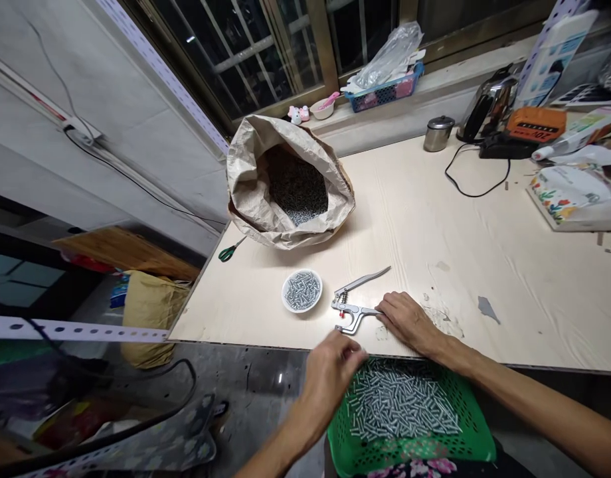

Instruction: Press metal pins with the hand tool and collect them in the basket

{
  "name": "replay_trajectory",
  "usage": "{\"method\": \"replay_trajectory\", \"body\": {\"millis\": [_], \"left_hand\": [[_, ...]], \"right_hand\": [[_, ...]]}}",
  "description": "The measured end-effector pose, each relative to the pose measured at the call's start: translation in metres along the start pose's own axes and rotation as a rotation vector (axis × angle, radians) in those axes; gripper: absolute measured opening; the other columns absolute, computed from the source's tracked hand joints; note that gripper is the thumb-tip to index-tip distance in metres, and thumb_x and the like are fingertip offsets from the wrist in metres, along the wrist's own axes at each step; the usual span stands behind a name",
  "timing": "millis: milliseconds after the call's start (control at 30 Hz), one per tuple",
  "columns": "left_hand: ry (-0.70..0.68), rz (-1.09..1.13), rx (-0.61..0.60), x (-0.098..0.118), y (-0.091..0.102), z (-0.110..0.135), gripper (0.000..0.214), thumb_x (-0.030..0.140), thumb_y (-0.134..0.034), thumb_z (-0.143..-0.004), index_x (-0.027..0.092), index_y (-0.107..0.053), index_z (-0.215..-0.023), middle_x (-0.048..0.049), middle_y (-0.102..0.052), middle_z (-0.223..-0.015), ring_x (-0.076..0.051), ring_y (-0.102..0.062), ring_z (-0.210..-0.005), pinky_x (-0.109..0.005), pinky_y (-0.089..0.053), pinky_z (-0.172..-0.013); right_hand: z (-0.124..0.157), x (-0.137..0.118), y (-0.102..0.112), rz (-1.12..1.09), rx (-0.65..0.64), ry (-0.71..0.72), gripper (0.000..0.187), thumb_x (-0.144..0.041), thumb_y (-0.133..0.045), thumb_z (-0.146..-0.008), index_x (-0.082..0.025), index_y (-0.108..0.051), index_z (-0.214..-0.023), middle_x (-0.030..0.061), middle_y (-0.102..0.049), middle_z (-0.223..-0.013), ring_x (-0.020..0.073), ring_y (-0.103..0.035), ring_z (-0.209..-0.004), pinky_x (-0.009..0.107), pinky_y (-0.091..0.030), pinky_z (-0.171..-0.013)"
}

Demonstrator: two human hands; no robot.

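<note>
Silver snap-fastener pliers point(353, 311) lie near the table's front edge, jaws to the left and handles spread. My right hand point(408, 322) is closed around the end of the lower handle; the upper handle is free. In front of the jaws, by the table edge, my left hand point(331, 368) has its fingers curled and thumb drawn in; whatever may be between them is too small to make out. Below it, a green basket point(343, 438) holds many small metal pins or rivets point(405, 401). A white bowl point(284, 302) of similar metal pieces point(302, 290) stands left of the pliers.
Behind the bowl stands an open paper sack point(250, 179) with more metal pieces inside. Green-handled scissors point(230, 251) lie at the table's left edge. At the right are a lidded metal cup point(438, 135), a black cord point(465, 189) and a tissue pack point(577, 192).
</note>
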State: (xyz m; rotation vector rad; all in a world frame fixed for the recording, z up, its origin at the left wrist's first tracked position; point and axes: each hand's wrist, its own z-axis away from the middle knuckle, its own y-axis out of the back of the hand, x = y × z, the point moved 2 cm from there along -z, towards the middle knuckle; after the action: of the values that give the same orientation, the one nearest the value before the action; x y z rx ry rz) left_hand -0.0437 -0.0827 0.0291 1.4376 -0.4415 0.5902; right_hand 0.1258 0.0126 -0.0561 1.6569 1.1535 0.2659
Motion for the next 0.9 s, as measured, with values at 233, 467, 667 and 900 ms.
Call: {"method": "replay_trajectory", "body": {"millis": [233, 467, 667, 900], "left_hand": [[0.176, -0.391, 0.285, -0.034, 0.051, -0.042, 0.021, 0.028, -0.049, -0.092, 0.020, -0.068, -0.092, -0.0054, -0.066, -0.093, -0.017, -0.062, -0.080, -0.025, -0.041, -0.066], [0.387, -0.468, 0.288, -0.068, 0.051, -0.091, 0.024, 0.038, -0.054, -0.088, 0.018, -0.068, -0.087, -0.0071, -0.065, -0.098, -0.020, -0.062, -0.083, -0.027, -0.040, -0.066], [0.393, -0.355, 0.323, -0.075, 0.052, -0.091, 0.022, 0.034, -0.054, -0.086, 0.018, -0.070, -0.088, -0.0074, -0.067, -0.098, -0.020, -0.063, -0.086, -0.027, -0.041, -0.067], [0.232, -0.054, 0.265, -0.053, 0.055, -0.057, 0.023, 0.035, -0.057, -0.080, 0.017, -0.071, -0.080, -0.0041, -0.072, -0.084, -0.017, -0.063, -0.074, -0.025, -0.045, -0.071]], "right_hand": [[0.001, 0.000, -0.005, 0.060, 0.039, 0.031, 0.017, -0.019, -0.044, -0.094, -0.018, -0.055, -0.082, 0.0044, -0.056, -0.077, 0.0182, -0.048, -0.073, 0.032, -0.034, -0.068], [0.000, -0.001, -0.006, 0.070, 0.064, 0.047, 0.017, -0.019, -0.044, -0.094, -0.019, -0.055, -0.081, 0.0040, -0.056, -0.077, 0.0181, -0.049, -0.072, 0.032, -0.035, -0.068], [0.000, -0.001, -0.005, 0.051, 0.062, 0.045, 0.017, -0.017, -0.045, -0.093, -0.018, -0.055, -0.080, 0.0041, -0.055, -0.078, 0.0178, -0.049, -0.072, 0.031, -0.034, -0.068], [-0.003, -0.004, 0.000, 0.140, 0.096, 0.129, 0.021, -0.013, -0.044, -0.093, -0.017, -0.056, -0.076, 0.0020, -0.054, -0.072, 0.0162, -0.046, -0.070, 0.032, -0.031, -0.072]]}}
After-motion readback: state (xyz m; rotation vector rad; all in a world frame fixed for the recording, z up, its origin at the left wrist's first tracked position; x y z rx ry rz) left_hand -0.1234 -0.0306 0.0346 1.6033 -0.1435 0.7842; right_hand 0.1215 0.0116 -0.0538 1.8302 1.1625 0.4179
